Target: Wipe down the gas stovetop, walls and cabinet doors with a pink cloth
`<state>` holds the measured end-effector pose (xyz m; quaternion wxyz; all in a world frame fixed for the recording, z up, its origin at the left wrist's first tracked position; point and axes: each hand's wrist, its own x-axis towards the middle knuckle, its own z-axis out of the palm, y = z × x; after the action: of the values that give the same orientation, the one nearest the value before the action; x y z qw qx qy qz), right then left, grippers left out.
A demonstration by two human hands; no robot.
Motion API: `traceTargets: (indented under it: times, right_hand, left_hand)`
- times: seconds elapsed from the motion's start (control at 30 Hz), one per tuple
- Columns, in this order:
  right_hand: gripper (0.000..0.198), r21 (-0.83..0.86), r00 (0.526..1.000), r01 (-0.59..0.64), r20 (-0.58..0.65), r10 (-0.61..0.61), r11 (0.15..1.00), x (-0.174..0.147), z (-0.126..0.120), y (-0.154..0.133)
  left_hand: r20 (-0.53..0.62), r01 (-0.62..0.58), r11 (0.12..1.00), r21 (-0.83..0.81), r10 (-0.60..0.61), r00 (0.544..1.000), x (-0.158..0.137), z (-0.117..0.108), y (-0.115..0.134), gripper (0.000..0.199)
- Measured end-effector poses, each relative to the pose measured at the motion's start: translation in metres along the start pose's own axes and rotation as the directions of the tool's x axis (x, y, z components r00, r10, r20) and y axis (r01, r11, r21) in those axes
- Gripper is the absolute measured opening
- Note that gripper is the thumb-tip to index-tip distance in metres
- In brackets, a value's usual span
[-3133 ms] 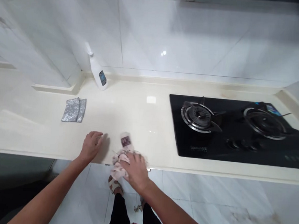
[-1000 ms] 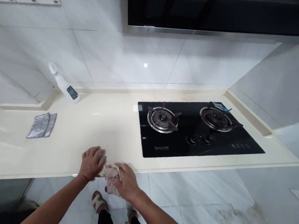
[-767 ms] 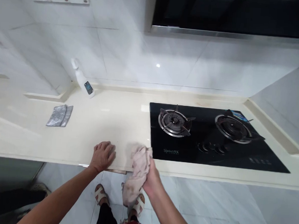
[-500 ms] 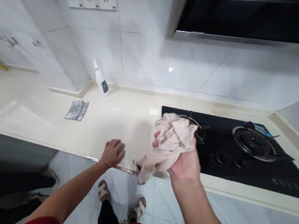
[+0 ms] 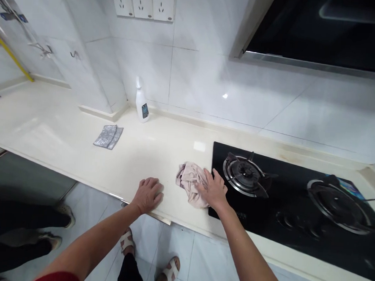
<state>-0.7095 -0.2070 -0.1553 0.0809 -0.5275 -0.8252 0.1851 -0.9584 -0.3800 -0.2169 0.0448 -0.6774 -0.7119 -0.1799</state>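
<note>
A crumpled pale pink cloth [image 5: 191,183] lies in a heap on the cream counter [image 5: 161,149], just left of the black gas hob [image 5: 280,180]. My right hand [image 5: 215,190] is at the cloth's right side, over the hob's left edge. Its fingers are spread, and the thumb touches the cloth without closing round it. My left hand [image 5: 147,195] rests palm down near the counter's front edge, fingers loosely bent and nothing visible in it.
Against the tiled wall stands a white spray bottle [image 5: 142,104]. A folded silver-grey cloth [image 5: 108,136] lies left of it. The range hood [image 5: 321,34] overhangs the hob from the upper right. Another person's legs [image 5: 24,219] show at lower left.
My right hand has turned from palm up, holding the cloth in the air, to palm down. The cloth is now on the counter. My left hand stays on the counter; the view has shifted slightly.
</note>
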Motion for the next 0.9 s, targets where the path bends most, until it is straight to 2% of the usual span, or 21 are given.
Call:
traceTargets:
  times: [0.07, 0.13, 0.2, 0.27, 0.4, 0.5, 0.57, 0.63, 0.7, 0.77, 0.9]
  right_hand:
    - [0.073, -0.09, 0.988, 0.127, 0.106, -0.117, 0.988, 0.007, 0.012, -0.002]
    - [0.08, -0.16, 0.969, 0.189, 0.188, -0.158, 0.969, 0.013, 0.024, -0.008]
    - [0.081, -0.215, 0.976, 0.175, 0.165, -0.141, 0.961, 0.014, 0.036, -0.017]
    - [0.072, -0.226, 0.989, 0.143, 0.075, -0.129, 0.964, 0.006, 0.047, -0.025]
    - [0.054, -0.163, 0.98, 0.199, 0.022, -0.198, 0.966, -0.041, 0.062, -0.036]
    - [0.053, -0.095, 0.953, 0.303, 0.019, -0.303, 0.948, -0.09, 0.071, -0.036]
    - [0.055, -0.058, 0.931, 0.366, 0.001, -0.366, 0.929, -0.116, 0.077, -0.025]
    - [0.056, -0.048, 0.923, 0.381, -0.042, -0.383, 0.923, -0.134, 0.079, 0.001]
    - [0.052, -0.064, 0.938, 0.321, -0.12, -0.327, 0.945, -0.146, 0.078, 0.042]
    - [0.045, -0.089, 0.945, 0.222, -0.226, -0.237, 0.971, -0.157, 0.072, 0.094]
    - [0.035, -0.13, 0.908, 0.105, -0.392, -0.149, 0.986, -0.185, 0.044, 0.207]
  left_hand:
    - [0.001, 0.003, 1.0, 0.005, -0.003, 1.0, 0.0, 0.0, 0.001, 0.026]
    - [0.0, 0.009, 1.0, 0.01, -0.009, 1.0, 0.0, 0.0, 0.001, 0.026]
    - [-0.001, 0.011, 1.0, 0.014, -0.011, 1.0, 0.0, 0.001, 0.001, 0.027]
    - [-0.001, 0.011, 1.0, 0.017, -0.011, 1.0, 0.0, 0.001, 0.001, 0.027]
    - [-0.005, 0.007, 1.0, 0.024, -0.007, 1.0, 0.001, 0.0, 0.0, 0.028]
    - [-0.01, -0.005, 1.0, 0.028, 0.006, 1.0, 0.001, 0.001, -0.003, 0.029]
    - [-0.014, -0.011, 0.999, 0.031, 0.011, 1.0, 0.001, 0.001, -0.004, 0.03]
    - [-0.018, -0.012, 0.999, 0.035, 0.012, 1.0, 0.002, 0.002, -0.005, 0.03]
    - [-0.018, -0.012, 0.999, 0.038, 0.013, 1.0, 0.002, 0.003, -0.006, 0.029]
    - [-0.018, -0.014, 0.999, 0.039, 0.015, 1.0, 0.003, 0.004, -0.007, 0.03]
    - [-0.02, -0.013, 1.0, 0.027, 0.013, 1.0, 0.004, 0.005, -0.008, 0.03]
